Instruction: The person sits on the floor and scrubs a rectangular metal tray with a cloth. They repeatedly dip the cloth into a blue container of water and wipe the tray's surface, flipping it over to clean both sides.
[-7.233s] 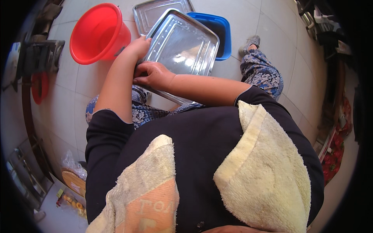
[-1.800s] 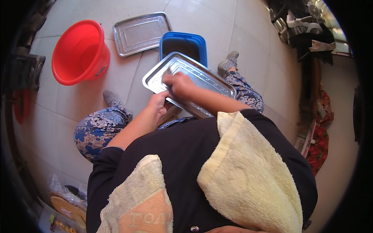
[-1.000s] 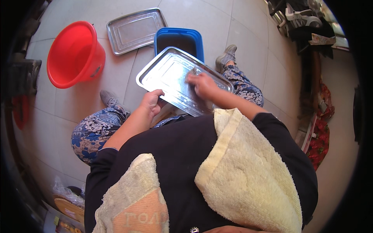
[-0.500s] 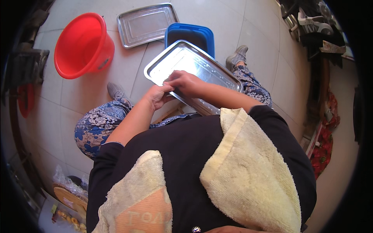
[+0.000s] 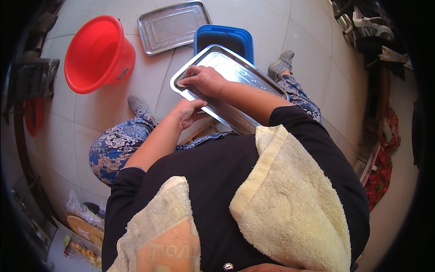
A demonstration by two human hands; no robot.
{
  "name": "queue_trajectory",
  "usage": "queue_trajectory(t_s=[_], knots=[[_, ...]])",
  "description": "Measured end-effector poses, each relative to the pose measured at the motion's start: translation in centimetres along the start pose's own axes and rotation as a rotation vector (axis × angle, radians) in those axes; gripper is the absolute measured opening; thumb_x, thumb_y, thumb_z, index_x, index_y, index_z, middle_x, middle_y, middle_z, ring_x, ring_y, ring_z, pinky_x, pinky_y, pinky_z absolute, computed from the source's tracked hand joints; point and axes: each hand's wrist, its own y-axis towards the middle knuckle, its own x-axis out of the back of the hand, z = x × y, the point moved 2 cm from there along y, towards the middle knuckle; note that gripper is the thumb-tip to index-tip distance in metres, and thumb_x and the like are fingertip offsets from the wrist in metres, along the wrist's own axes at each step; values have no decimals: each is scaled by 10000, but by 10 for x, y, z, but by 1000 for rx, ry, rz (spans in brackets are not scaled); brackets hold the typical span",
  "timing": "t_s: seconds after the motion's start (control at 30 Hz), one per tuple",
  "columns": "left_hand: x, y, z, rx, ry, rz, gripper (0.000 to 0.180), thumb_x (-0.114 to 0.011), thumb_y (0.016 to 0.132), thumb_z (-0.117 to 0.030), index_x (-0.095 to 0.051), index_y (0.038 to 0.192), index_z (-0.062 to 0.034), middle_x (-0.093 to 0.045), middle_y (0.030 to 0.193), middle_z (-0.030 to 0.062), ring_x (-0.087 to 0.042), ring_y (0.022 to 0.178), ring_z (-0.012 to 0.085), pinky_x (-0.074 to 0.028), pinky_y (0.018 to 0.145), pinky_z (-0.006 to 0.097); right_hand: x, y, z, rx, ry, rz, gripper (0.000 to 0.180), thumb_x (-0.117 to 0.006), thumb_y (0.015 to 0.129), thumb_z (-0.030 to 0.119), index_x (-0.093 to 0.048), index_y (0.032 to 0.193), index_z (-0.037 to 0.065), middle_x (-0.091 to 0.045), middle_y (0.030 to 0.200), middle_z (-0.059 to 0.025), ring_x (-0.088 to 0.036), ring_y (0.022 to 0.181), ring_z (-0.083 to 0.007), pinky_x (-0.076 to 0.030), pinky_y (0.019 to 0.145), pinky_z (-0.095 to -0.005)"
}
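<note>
A shiny rectangular metal tray [image 5: 247, 75] lies tilted across my lap, its far side against a blue bin [image 5: 225, 34]. My left hand [image 5: 186, 113] is closed on the tray's near left rim, thumb on top and fingers underneath. Inside the tray's left corner my right hand [image 5: 206, 81] presses down with bent fingers. Something small and dark shows beneath those fingertips, too hidden to name. The bin holds dark liquid, as far as its visible part shows.
A second metal tray [image 5: 174, 27] lies on the tiled floor [image 5: 154, 77] beyond. To the left stands a red plastic basin [image 5: 93, 56]. A pale towel [image 5: 294, 204] hangs over my shoulders. Wrapped items [image 5: 84, 217] sit at lower left.
My right hand has moved from the near rim, beside my left hand, up and left into the tray's corner. My left hand stays on the rim.
</note>
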Motion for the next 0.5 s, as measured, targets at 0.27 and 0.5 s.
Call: queue_trajectory(t_s=[0.27, 0.5], knots=[[-2, 2, 0, -20, -15, -8, 346, -571, 805, -4, -510, 1144, -34, -613, 1040, 87, -618, 972, 232, -531, 883, 433, 2, -4, -29, -483, 24, -120, 191, -652, 790, 124, -732, 963, 142, -634, 963, -77, -597, 941, -263, -472, 841, -368], [-6, 2, -3, -11, 51, -32, 310, -535, 825, -28, -519, 1134, -41, -613, 1030, 88, -615, 994, 248, -521, 909, 444, -7, 12, 16, -486, 539, 81, 174, -710, 774, 188, -729, 929, 111, -689, 934, -84, -649, 869, -214, -495, 817, -304]])
